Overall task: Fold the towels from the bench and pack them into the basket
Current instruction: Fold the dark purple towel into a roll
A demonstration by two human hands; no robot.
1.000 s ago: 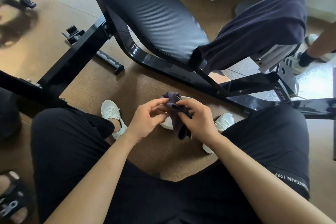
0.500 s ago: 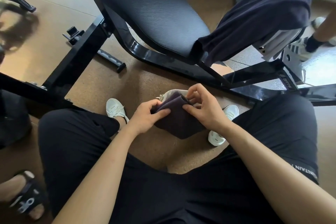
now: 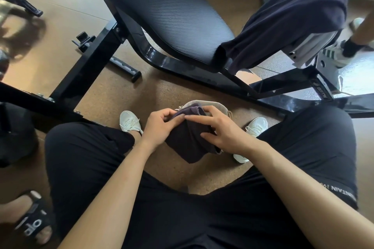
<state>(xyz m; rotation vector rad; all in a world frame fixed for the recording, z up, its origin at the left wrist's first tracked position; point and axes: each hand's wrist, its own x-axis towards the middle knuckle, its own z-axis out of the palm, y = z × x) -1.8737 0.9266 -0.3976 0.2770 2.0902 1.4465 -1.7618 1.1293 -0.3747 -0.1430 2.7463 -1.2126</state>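
Slanting through a brown-floored room, the black surface carries a draped navy towel. Left grip and right grip clamp a dark towel above the basket, its long axis running from basket toward lap.

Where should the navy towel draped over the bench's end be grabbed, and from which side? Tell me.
Probably pinch the navy towel at its crest, where it bunches over the bench end, coming from above. The cloth slopes from there to a free lower edge by the seat, so lifting the top should peel it off; the pale towel beneath may drag along.
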